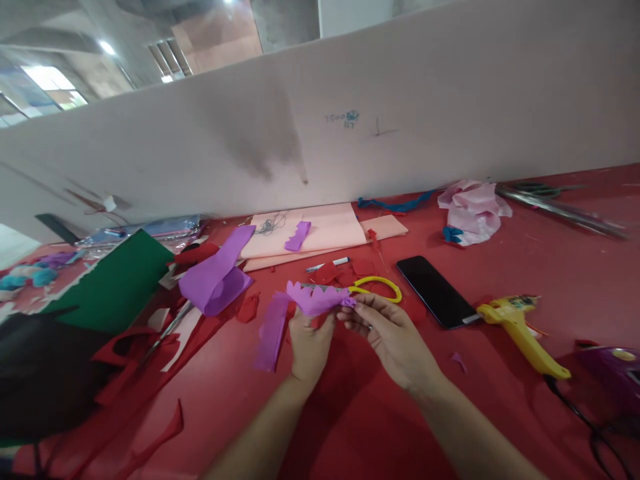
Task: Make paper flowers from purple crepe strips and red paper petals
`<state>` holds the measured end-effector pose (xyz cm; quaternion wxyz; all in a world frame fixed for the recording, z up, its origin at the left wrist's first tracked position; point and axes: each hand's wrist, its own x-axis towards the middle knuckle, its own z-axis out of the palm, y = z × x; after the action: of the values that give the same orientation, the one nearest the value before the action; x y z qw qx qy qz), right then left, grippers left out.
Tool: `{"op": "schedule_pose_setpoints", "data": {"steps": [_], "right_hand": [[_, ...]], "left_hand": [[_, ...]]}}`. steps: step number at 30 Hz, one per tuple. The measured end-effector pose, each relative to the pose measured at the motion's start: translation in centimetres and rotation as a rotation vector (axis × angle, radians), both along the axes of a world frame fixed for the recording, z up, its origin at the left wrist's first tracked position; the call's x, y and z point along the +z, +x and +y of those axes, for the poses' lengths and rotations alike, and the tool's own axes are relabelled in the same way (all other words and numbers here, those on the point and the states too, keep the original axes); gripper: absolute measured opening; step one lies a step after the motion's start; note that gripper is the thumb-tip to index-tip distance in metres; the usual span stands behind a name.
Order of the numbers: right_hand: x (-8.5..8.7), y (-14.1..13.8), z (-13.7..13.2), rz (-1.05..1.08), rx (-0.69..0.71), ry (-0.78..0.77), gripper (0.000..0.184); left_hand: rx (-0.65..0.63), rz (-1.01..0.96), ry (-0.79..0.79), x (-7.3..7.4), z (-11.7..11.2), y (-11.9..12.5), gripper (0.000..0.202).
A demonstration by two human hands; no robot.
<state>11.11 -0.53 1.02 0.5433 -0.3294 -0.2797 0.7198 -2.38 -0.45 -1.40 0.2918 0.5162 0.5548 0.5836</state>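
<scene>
Both my hands hold a strip of purple crepe paper (314, 299) with a zigzag-cut top edge, above the red table (350, 413). My left hand (307, 347) is closed around the gathered part of the strip, and the loose end (271, 333) hangs down to its left. My right hand (387, 333) pinches the strip's right end between thumb and fingers. Just behind my hands lie yellow-handled scissors (377, 287) among red paper scraps (345, 272).
A black phone (436, 291) and a yellow glue gun (523, 330) lie to the right, with a purple object (617, 370) at the far right. A folded purple sheet (217, 273), a green sheet (117, 283), pink sheets (325, 230) and pink crumpled paper (473, 210) lie about. A white partition (350, 133) stands behind.
</scene>
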Motion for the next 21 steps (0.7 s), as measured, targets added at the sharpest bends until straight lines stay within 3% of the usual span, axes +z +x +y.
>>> {"op": "schedule_pose_setpoints", "data": {"steps": [7,13,21], "right_hand": [[-0.4,-0.5,-0.2,0.053,0.053,-0.092,0.017],[-0.3,-0.5,-0.5,-0.126,0.023,0.064,0.015],[-0.4,0.2,-0.6,-0.436,-0.175,0.264,0.012]], "left_hand": [[-0.050,-0.212,-0.100,-0.4,0.0,0.3,0.015],[-0.149,-0.389,-0.214,-1.3,0.2,0.4,0.015],[-0.246,-0.743,-0.211,-0.1,0.1,0.4,0.016]]}}
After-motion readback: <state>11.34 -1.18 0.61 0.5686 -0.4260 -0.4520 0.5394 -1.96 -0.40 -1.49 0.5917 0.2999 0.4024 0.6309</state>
